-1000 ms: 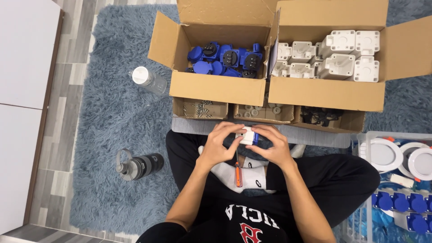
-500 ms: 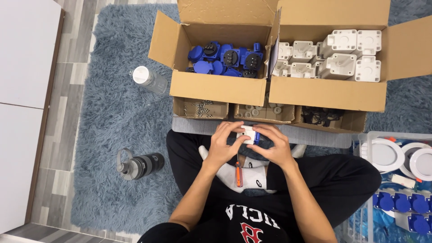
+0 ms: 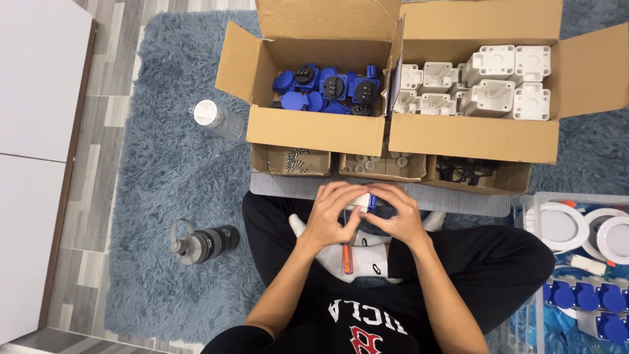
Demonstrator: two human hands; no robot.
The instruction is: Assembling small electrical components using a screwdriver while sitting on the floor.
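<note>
Both hands meet over my crossed legs. My left hand (image 3: 333,216) and my right hand (image 3: 396,215) together grip a small white and blue plastic socket part (image 3: 364,202), mostly hidden by the fingers. An orange-handled screwdriver (image 3: 348,258) lies on my white sock just below the hands. Ahead stand two open cardboard boxes: the left box (image 3: 314,129) holds several blue socket parts (image 3: 327,90), and the right box (image 3: 472,136) holds several white housings (image 3: 481,88).
Three small trays sit in front of the boxes: screws (image 3: 291,159), small rings (image 3: 375,165), black pieces (image 3: 465,172). A clear bottle (image 3: 217,118) and a dark bottle (image 3: 204,242) lie on the blue rug. A clear bin (image 3: 576,262) with white and blue parts is at right.
Both hands stay closed around the small part and have shifted slightly, the fingers covering more of it. Nothing else has moved.
</note>
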